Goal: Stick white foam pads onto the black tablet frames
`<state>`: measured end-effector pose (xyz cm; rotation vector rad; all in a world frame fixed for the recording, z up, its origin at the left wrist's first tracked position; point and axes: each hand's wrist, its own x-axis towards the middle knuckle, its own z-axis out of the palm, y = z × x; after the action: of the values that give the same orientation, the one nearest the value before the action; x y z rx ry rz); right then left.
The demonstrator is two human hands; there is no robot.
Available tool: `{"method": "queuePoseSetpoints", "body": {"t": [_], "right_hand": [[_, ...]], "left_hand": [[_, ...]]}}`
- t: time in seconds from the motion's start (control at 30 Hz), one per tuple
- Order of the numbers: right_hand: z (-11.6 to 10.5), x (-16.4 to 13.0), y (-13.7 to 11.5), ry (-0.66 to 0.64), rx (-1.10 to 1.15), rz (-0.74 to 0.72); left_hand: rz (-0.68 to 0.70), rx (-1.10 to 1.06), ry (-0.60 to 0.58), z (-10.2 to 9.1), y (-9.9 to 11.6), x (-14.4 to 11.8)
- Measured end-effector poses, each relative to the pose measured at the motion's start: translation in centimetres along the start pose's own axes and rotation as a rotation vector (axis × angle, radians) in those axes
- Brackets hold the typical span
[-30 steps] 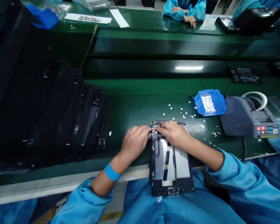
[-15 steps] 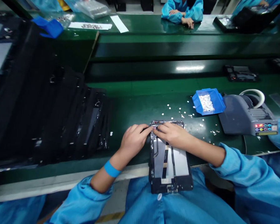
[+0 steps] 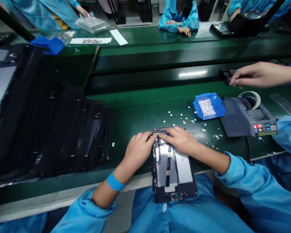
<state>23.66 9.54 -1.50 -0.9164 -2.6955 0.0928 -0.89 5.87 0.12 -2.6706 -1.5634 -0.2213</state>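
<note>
An opened tablet (image 3: 184, 166) with bare silver battery cells and a black frame rests partly on the table edge, its near end close to my body. My left hand (image 3: 138, 150) grips its upper left edge, with fingers curled and thumb laid over the corner. Across the upper end lies my right hand (image 3: 180, 139), fingers bent over the top edge and thumb pressing on the inside near the left thumb. The two thumb tips almost meet. Whatever small part lies under the fingertips is hidden.
Stacked black tablets (image 3: 63, 129) stand to the left. On the right are a blue bin (image 3: 219, 108) of small white pieces, scattered white bits and a tape dispenser (image 3: 242, 116). A co-worker's hand (image 3: 262, 75) reaches over another tablet (image 3: 225, 75). Other people sit across the conveyor (image 3: 140, 76).
A co-worker's hand has come in from the right over the far tablet. The view has tilted up slightly. My hands stay at the tablet's upper end, with thumbs slightly shifted.
</note>
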Motion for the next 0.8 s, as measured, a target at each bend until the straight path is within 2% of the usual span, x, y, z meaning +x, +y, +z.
{"method": "queuePoseSetpoints", "body": {"t": [0.17, 0.27, 0.33, 0.4, 0.47, 0.53, 0.6, 0.67, 0.8], "right_hand": [[-0.2, 1.2, 0.1, -0.054, 0.006, 0.015], [-0.9, 0.5, 0.1, 0.025, 0.154, 0.08], [-1.8, -1.3, 0.1, 0.167, 0.292, 0.187], [-2.5, -4.4, 0.1, 0.384, 0.42, 0.419], [-3.0, -8.4, 0.6, 0.69, 0.543, 0.765], [-3.5, -12.7, 1.7, 1.071, 0.716, 1.104], [-4.2, -16.5, 3.3, 1.394, 0.948, 1.335], [-5.0, -19.1, 5.2, 1.524, 1.146, 1.454], [-6.2, -20.4, 8.6, 1.472, 1.301, 1.493]], "left_hand": [[-0.033, 0.015, -0.061, -0.4, 0.4, 0.6], [-0.015, 0.041, -0.07, -0.2, 0.2, 0.4], [0.004, 0.046, -0.045, 0.1, 0.0, 0.2], [0.018, 0.04, -0.002, 0.6, -0.4, 0.1], [0.029, 0.029, 0.029, 1.2, -1.0, 0.2], [0.043, 0.007, 0.047, 1.5, -1.5, 0.6], [0.06, -0.015, 0.06, 1.4, -1.8, 1.1], [0.069, -0.025, 0.068, 1.1, -1.9, 1.4], [0.073, -0.039, 0.059, 0.6, -1.9, 1.7]]}}
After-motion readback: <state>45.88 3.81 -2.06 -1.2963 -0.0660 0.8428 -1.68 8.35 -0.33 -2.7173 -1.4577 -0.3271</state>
